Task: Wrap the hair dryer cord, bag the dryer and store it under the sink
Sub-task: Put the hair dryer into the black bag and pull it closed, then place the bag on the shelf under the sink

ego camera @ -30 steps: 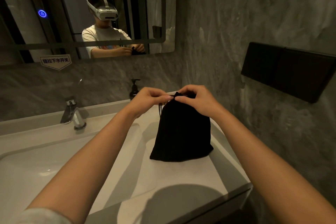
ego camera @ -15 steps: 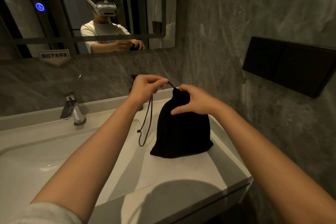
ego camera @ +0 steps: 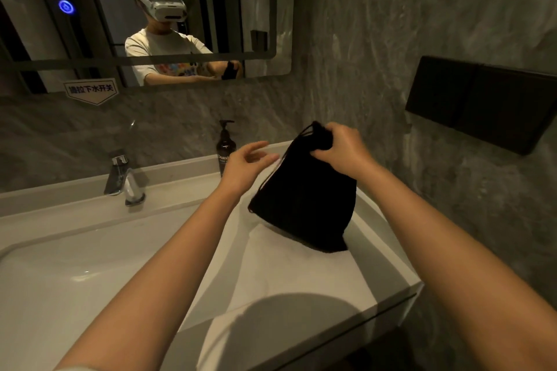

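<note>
**Bag in my right hand above the desk**

My right hand [ego camera: 340, 152] has its fingers [ego camera: 321, 154] clamped on the gathered neck of the black drawstring bag [ego camera: 304, 205], which hangs tilted over the right end of the white desk [ego camera: 301, 280]. My left hand [ego camera: 244, 164] sits just beside the bag, fingers apart and holding nothing. A brown pump bottle [ego camera: 225, 144] stands behind it, the chrome faucet [ego camera: 123, 178] near the basin [ego camera: 75, 265]. Grey marble walls, a mirror [ego camera: 150, 15], 1 dark wall panel [ego camera: 482, 102].
</note>
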Demonstrator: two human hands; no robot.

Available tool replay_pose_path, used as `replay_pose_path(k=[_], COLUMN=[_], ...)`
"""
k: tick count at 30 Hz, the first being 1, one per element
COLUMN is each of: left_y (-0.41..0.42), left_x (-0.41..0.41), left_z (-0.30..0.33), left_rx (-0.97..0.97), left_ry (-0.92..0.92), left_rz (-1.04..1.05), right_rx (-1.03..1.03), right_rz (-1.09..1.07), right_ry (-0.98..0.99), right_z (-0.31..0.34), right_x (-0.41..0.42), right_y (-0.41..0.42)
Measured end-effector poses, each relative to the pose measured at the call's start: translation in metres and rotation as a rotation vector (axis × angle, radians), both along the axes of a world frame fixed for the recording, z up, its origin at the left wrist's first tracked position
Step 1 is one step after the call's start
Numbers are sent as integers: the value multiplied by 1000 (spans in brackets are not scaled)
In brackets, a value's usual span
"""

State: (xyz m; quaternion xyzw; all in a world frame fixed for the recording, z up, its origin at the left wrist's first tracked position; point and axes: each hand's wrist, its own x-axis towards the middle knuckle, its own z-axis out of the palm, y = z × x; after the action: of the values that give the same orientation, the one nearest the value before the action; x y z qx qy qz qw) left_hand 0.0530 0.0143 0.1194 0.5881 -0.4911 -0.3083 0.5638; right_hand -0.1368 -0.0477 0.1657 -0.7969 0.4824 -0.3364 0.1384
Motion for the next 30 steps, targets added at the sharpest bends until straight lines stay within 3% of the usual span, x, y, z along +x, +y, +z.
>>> replay_pose_path(k=[4,7,10,13,15,20,24,30], left_y=[12,21,26,31,35,44,53,70], left_x=[9,9,17,25,29,53,56,24], left_z=[-41,-63,-69,-71,-71,-69,-62,-60], left_rx=[286,478,458,385,348,401,470,532], left_ry=[123,297,480,466,397,233,61,-125], left_rz=[85,-12,-235,-234,-234,-311,-415,-492], right_rx=[211,408,549,628,681,910,1070,1047], right_rz=[-196,-264,-260,-234,-168,84,213,332], right_ry=[-358,-633,-900,-986,-920,-449,-272,131], right_z=[-2,-12,-26,-39,-43,-43,-58,-87], right_x=[-17,-24,-26,-28,-33,-67,-71,-45], right_y=[-4,4,22,40,53,74,97,139])
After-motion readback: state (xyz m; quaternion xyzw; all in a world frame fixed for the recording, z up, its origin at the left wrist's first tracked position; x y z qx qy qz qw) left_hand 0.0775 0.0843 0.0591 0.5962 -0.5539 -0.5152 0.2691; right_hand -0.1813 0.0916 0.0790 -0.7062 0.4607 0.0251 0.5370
